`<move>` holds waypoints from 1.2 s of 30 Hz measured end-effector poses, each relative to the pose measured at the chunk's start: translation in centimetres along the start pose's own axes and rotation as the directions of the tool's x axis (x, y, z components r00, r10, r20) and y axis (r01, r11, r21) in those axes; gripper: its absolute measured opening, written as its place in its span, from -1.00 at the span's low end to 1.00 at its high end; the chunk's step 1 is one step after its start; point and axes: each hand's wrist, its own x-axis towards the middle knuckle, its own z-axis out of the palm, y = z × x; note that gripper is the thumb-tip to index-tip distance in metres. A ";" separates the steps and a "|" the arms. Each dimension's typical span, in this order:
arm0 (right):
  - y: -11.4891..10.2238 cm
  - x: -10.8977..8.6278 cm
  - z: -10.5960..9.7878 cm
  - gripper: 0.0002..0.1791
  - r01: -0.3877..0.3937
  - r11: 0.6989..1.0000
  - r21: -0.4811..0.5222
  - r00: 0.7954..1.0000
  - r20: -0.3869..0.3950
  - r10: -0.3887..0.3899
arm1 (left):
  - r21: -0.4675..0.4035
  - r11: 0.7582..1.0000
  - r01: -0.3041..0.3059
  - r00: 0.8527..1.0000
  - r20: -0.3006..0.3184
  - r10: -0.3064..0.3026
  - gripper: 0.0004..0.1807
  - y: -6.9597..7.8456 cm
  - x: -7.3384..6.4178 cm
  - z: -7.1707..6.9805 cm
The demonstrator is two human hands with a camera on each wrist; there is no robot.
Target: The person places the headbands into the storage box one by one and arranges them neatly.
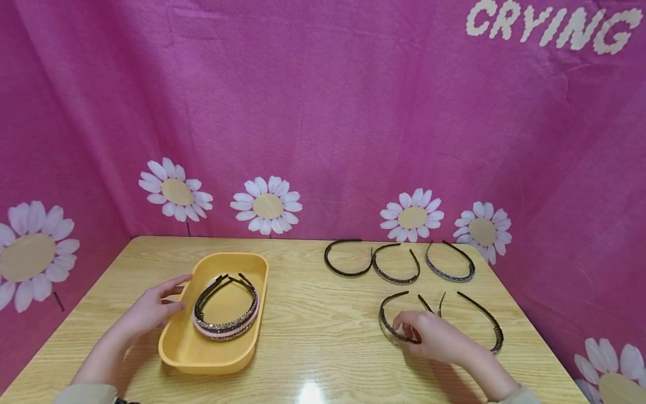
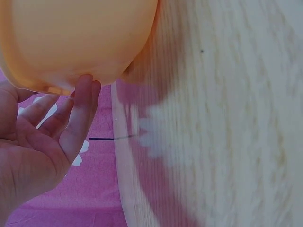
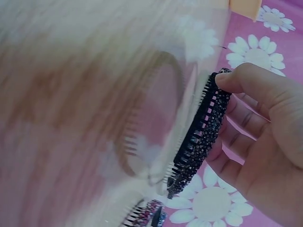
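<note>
In the head view my left hand [image 1: 148,308] touches the left side of a yellow plastic tray [image 1: 209,367]. Its fairly straight fingers rest against the outer wall in the left wrist view. Several stacked headbands [image 1: 227,327], some dark and glittery and one pink, lie in the tray. My right hand [image 1: 436,336] pinches a black headband [image 3: 201,135] with dark sparkling beads and comb teeth, its thumb on the band and its fingers behind. Right beside that hand lies another dark headband [image 1: 497,331], partly hidden by the hand.
Along the back right of the wooden table [image 1: 313,320] lie a black headband [image 1: 348,275], another dark headband [image 1: 396,279] and a blue glittery headband [image 1: 451,278]. A pink cloth [image 1: 323,112] with daisies hangs behind the table and at its sides.
</note>
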 end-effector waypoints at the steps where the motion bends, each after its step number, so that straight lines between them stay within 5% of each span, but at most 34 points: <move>1: -0.1 0.0 -0.1 -0.65 0.007 1.000 -0.011 1.000 -0.011 -0.007 | -0.001 1.000 0.000 1.000 0.001 0.000 -0.32 0.0 0.0 0.0; 36: -2.7 2.7 -5.3 -0.68 0.022 0.993 -0.116 0.993 -0.115 -0.036 | 0.025 1.000 0.008 1.000 -0.004 -0.008 -0.31 -0.3 0.2 -0.1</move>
